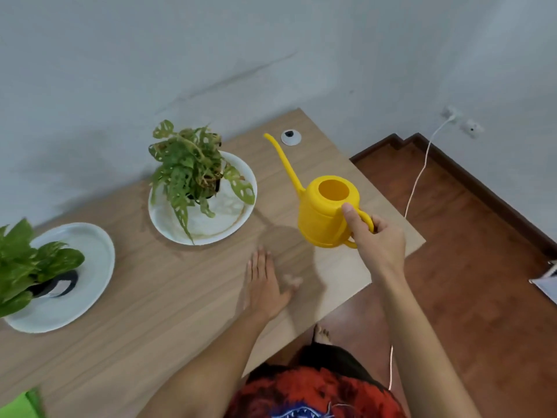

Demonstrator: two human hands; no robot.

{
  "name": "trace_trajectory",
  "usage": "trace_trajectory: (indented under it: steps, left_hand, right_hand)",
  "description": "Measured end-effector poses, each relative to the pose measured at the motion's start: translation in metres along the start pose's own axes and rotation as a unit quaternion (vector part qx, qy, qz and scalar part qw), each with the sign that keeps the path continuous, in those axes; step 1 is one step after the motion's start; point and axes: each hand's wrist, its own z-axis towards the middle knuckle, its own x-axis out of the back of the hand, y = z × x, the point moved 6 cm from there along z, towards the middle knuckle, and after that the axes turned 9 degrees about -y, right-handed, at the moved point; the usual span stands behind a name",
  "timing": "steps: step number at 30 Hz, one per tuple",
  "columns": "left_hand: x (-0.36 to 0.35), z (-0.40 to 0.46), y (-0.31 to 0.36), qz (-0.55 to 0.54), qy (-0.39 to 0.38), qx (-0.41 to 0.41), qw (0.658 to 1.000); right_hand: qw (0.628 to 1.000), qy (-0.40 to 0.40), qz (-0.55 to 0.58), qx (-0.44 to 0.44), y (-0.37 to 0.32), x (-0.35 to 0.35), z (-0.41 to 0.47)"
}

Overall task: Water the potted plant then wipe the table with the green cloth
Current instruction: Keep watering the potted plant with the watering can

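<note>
My right hand (375,241) grips the handle of a yellow watering can (324,217), held upright near the table's right end, its long thin spout pointing up and away to the left. A potted plant (193,170) with holed leaves stands in a white plate (224,220) left of the can. My left hand (265,286) lies flat on the wooden table (156,312), fingers straight. A corner of the green cloth (18,407) shows at the bottom left edge.
A second leafy plant (27,265) stands in another white plate (87,292) at the far left. A round white cable grommet (291,137) sits in the table's far corner. Right of the table are brown floor, a wall socket and a white cable (417,182).
</note>
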Motion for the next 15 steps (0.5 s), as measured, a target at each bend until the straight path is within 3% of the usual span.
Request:
trace_trajectory:
  steps: [5,10,15]
  left_hand:
    - [-0.004,0.031,0.046,0.009,-0.014,-0.013,1.0]
    - [-0.016,0.048,0.078,0.06,-0.023,0.028,0.998]
    - [-0.029,0.057,0.106,0.065,-0.025,0.004,0.998]
  right_hand:
    - [0.999,0.025,-0.007,-0.038,0.036,0.035,0.031]
    - [0.994,0.079,0.009,-0.079,0.078,0.065,0.055]
    - [0.987,0.108,-0.014,-0.115,0.119,0.084,0.072]
